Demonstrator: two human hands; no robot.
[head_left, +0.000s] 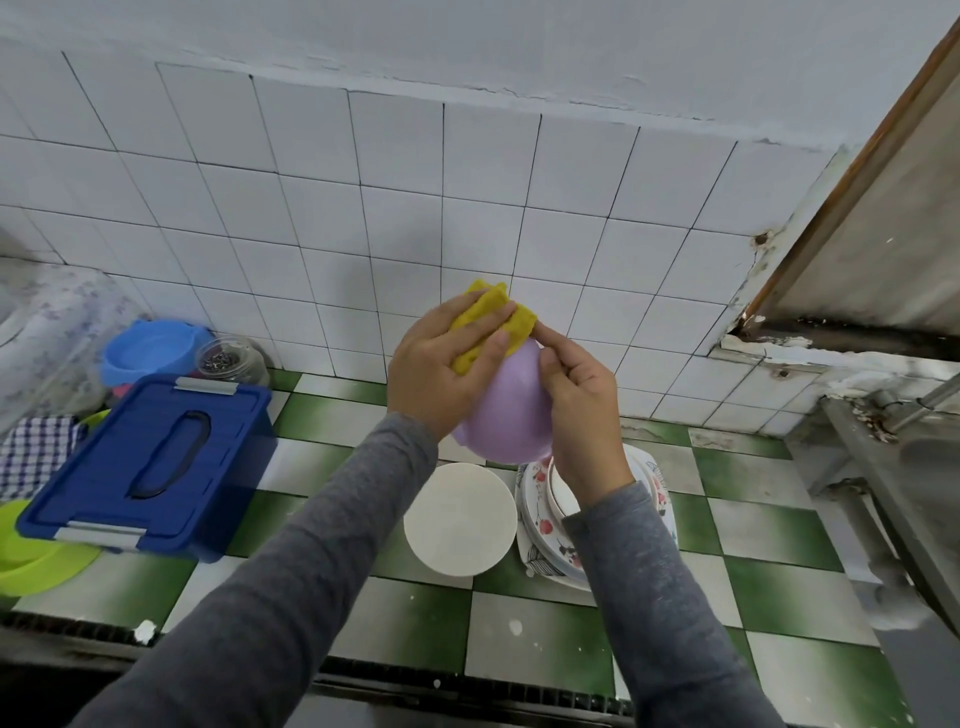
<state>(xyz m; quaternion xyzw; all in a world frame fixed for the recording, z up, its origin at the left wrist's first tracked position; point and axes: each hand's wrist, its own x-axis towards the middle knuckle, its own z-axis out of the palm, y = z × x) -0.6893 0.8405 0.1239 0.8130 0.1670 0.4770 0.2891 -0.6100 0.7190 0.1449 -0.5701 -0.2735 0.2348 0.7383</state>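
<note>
**Desk:** What is being handled at the kitchen table (753, 582)?

**Caption:** A purple bowl (511, 410) is being held upturned in the air above the middle of the table. It is being gripped round its side by the right hand (582, 410), while a yellow cloth (491, 312) is being clutched by the left hand (436, 364) and pressed onto its top.

**Desk:** What is being risked?

**Caption:** A slip, most likely. The smooth, rounded bowl is being steadied by one hand only while being pushed on by the other. If that grip is being loosened, a fall is being invited onto the white dish (460, 519) and the stack of patterned plates (540, 525) directly beneath, with chipping likely.
</note>
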